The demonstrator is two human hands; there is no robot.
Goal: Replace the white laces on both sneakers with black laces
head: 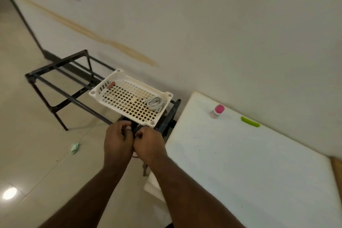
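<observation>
While bundle of white laces (154, 103) is lying in cream perforated plastic tray (96, 93) on black metal rack (55, 66), your left hand (117, 139) and right hand (148, 143) are pinching small dark item (137, 128), likely black lace; sneakers not showing, progress unclear.

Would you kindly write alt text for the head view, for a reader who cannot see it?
Left hand and right hand meet, fingers curled on something dark, just before a white tray on a black rack. A coiled white lace lies in the tray; a white table stands to the right.
</observation>
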